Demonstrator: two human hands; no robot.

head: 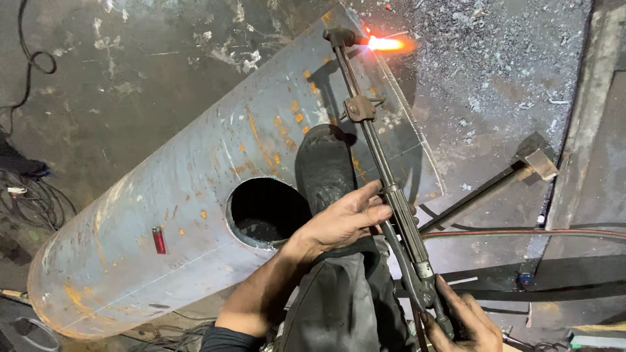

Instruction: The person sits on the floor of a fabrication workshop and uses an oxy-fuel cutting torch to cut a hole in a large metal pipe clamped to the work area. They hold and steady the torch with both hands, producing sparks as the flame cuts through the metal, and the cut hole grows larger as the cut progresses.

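Cutting torch (385, 186) laid across steel cylinder (195, 208), flame (385, 44) at cylinder's far end. Right hand (466, 322) closed around handle; left hand (342, 218), fingers spread, steadying tube. Boot (324, 166) beside cylinder's round opening (267, 212); hammer (515, 176) right of cylinder.

dim workshop light, orange flame (385, 44) glare at top, soft shadows, sharp focus; slight wide-angle edge distortion

Right hand (466, 322): lower half cut off by the bottom edge;
Torch (385, 182) handle: partly hidden in that grip;
Cylinder (195, 215) interior: dark, unreadable
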